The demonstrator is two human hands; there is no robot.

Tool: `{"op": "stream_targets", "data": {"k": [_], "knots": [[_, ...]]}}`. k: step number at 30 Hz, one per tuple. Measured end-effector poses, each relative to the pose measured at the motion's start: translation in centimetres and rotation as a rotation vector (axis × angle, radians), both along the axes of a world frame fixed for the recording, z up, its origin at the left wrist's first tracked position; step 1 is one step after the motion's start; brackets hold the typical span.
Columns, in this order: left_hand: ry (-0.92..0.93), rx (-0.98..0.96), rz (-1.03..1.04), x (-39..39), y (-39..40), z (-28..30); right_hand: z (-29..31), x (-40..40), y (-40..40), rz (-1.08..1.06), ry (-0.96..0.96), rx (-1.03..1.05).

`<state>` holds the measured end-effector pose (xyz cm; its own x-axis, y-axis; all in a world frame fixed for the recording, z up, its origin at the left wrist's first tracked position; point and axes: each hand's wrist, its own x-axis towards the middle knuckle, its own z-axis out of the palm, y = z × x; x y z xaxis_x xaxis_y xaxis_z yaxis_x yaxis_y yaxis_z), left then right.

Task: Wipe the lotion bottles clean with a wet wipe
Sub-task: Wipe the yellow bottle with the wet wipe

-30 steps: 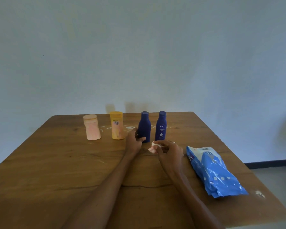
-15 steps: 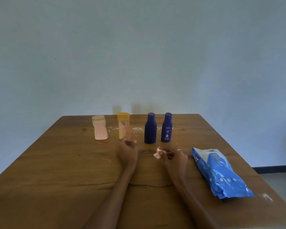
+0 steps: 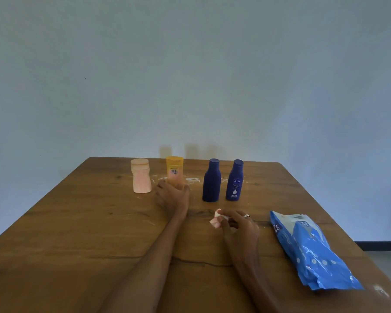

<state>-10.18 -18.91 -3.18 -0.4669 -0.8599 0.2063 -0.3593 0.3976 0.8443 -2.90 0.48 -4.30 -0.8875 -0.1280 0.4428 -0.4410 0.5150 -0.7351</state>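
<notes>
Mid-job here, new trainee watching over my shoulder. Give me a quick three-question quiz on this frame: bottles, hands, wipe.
1. True or false: the right hand pinches a crumpled wet wipe.
2. Which bottle is the left hand reaching around? A) pink bottle B) yellow bottle C) plain blue bottle D) labelled blue bottle
3. Fill in: the blue wipes pack lies on the table to the ____ of the right hand.

Key: 1 true. 2 B; whether the fingers already grip it is unclear. 3 right.
</notes>
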Motion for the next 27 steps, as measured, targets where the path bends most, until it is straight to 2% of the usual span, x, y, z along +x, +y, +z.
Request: {"op": "stream_targets", "data": {"k": [5,8,13,19,21,25,27], "knots": [[0.111,0.051,0.014,-0.9,-0.3,-0.3,0.1,-0.1,0.0,-0.012,0.004,-0.08],[0.187,0.065,-0.025,-0.3,0.1,-0.2,0.1,-0.2,0.1,-0.012,0.0,-0.061],[0.271,0.084,-0.255,4.4,0.1,1.1,0.5,0.1,0.3,-0.017,0.024,-0.095],[0.215,0.218,-0.555,12.5,-1.1,2.6,1.8,2.2,0.3,-0.002,0.021,-0.215],[0.21,0.407,-0.662,14.7,-1.2,3.1,2.2,3.6,0.1,0.01,0.024,-0.275],[0.304,1.044,-0.864,17.8,-0.2,3.4,3.6,6.9,-0.5,0.144,0.046,-0.374],[0.333,1.209,-0.93,18.7,0.9,3.2,4.6,8.3,-0.8,0.199,0.065,-0.369]]}}
